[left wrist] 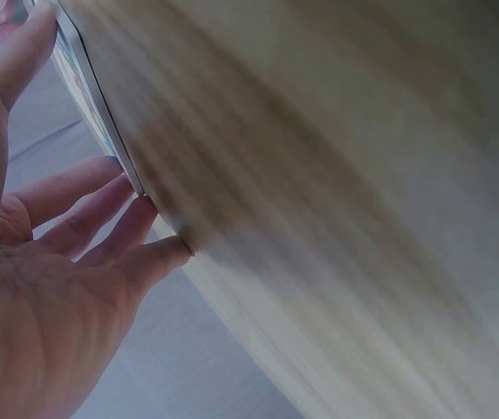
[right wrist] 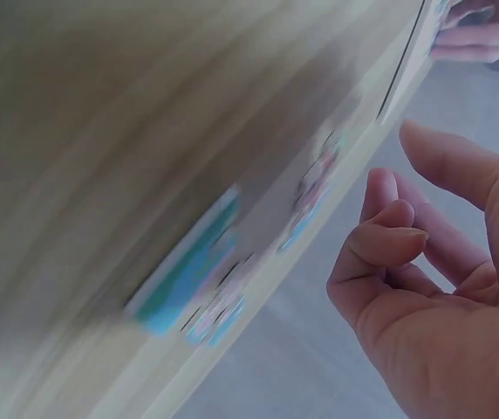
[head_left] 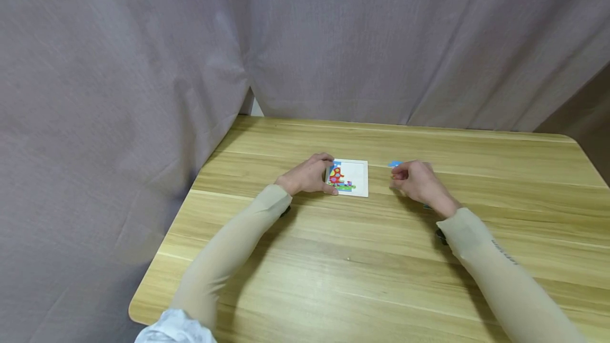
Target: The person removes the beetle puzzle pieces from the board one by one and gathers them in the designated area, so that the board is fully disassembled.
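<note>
A white-framed picture puzzle (head_left: 360,179) lies flat on the table, with a red spotted figure and green ground showing in its left part and plain white to the right. My left hand (head_left: 311,174) grips the frame's left end, thumb at the near edge and fingers at the far edge. In the left wrist view the fingertips (left wrist: 136,199) press at the frame's corner. My right hand (head_left: 419,181) hovers over loose puzzle pieces, fingers loosely bent and thumb apart, holding nothing. Below it are a green-and-blue piece (right wrist: 188,271) and a pinkish piece (right wrist: 315,192).
The pale wood table (head_left: 305,258) ends at a far edge against a grey curtain (head_left: 343,41). Another small piece (right wrist: 219,319) lies beside the green-and-blue one. A blue piece (head_left: 394,163) shows just beyond the right fingertips.
</note>
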Motion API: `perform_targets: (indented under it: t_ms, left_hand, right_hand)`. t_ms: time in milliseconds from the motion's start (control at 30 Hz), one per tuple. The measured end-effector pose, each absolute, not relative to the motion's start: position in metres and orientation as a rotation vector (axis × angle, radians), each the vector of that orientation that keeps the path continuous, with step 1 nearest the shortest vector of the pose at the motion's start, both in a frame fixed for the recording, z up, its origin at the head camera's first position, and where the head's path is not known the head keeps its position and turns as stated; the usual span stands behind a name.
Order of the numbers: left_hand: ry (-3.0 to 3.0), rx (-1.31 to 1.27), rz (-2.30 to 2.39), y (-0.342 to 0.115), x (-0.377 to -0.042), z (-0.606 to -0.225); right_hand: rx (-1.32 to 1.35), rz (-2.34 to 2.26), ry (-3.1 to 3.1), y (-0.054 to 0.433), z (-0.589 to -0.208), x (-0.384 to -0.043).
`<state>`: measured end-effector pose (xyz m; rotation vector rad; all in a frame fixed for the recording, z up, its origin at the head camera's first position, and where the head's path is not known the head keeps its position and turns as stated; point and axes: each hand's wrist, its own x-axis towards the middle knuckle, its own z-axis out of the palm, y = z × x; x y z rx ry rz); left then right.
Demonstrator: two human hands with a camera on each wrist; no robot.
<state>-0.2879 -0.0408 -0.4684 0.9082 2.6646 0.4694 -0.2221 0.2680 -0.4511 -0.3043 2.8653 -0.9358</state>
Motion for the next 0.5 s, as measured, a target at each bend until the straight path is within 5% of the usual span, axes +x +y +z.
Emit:
perform_targets:
  t_ms: [500]
  left_hand:
    - [2.66, 0.874, 0.482, -0.04, -0.287, -0.467]
  right_hand:
    - [-0.436, -0.927, 2.839, 0.21, -0.462, -0.227]
